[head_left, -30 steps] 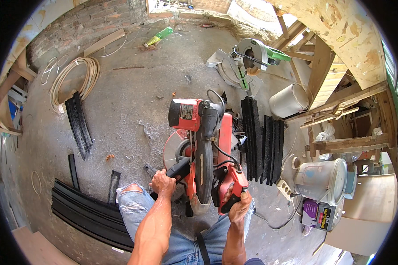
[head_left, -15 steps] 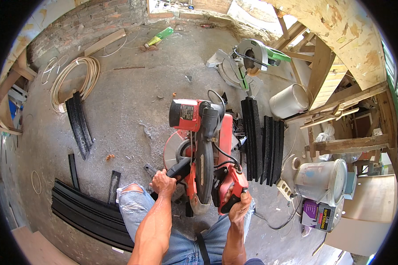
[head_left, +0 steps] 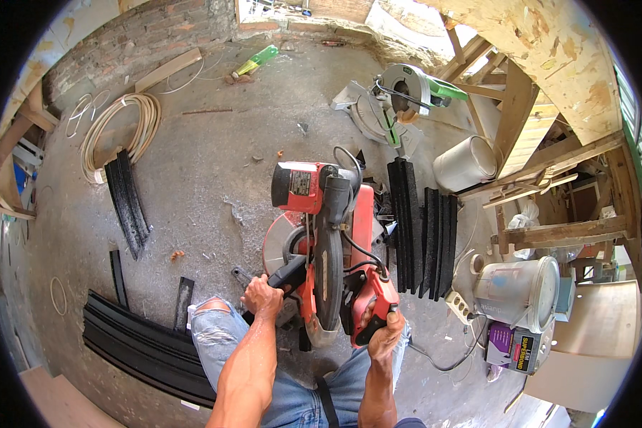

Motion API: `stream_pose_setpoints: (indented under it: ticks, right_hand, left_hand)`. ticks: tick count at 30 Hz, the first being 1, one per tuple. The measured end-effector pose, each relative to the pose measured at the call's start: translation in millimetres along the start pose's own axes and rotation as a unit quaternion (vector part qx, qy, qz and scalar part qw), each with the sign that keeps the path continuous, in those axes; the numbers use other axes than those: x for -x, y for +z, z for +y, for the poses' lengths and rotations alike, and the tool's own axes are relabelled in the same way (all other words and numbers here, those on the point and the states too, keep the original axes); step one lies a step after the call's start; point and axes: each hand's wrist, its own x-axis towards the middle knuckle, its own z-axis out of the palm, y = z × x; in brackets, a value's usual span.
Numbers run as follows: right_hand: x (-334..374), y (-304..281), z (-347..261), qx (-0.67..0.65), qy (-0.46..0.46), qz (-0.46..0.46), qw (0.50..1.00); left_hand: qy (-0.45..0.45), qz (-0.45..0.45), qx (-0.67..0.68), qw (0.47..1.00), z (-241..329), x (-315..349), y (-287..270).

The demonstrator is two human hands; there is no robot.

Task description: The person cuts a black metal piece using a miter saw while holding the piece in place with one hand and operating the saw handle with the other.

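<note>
Between my knees on the floor stands a red and black miter saw (head_left: pixel 328 264), its head lowered. My right hand (head_left: pixel 386 337) is wrapped round the saw's red handle (head_left: pixel 374 303), with some fingers showing through the grip opening. Further left, my left hand (head_left: pixel 262 297) is closed on a black handle (head_left: pixel 288 274) at the side of the saw. The blade and whatever lies under the guard are mostly hidden by the saw body. Black ridged strips (head_left: pixel 405 228) lie just right of the saw, and longer black strips (head_left: pixel 146 349) lie by my left knee.
A second, green and grey miter saw (head_left: pixel 399 103) stands farther off. At right are a paint bucket (head_left: pixel 517 289), a white power strip (head_left: pixel 459 305) with a trailing cord, and a wooden frame (head_left: pixel 567 232). A coiled hose (head_left: pixel 143 128) and a short black piece (head_left: pixel 127 203) lie left.
</note>
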Motion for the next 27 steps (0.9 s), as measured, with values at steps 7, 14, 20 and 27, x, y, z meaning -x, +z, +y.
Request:
stream_pose_setpoints:
  ticks: [7, 14, 20, 27]
  right_hand:
    - [-0.5, 2.4, -2.5, 0.000, -0.011, 0.000, 1.000]
    - [0.3, -0.9, 0.8, -0.005, 0.000, -0.003, 1.000]
    - [0.3, 4.5, -2.5, -0.012, -0.004, 0.012, 1.000]
    - [0.5, 2.3, -1.5, -0.005, -0.006, 0.009, 1.000]
  left_hand:
    - [-0.002, 0.006, 0.004, 1.000, -2.7, -0.3, 1.2]
    - [0.000, 0.005, 0.008, 1.000, -0.2, 1.2, 0.8]
    - [-0.004, -0.004, -0.008, 1.000, -1.3, -0.8, 2.4]
    - [-0.007, -0.010, -0.003, 1.000, 1.3, 1.2, -2.6]
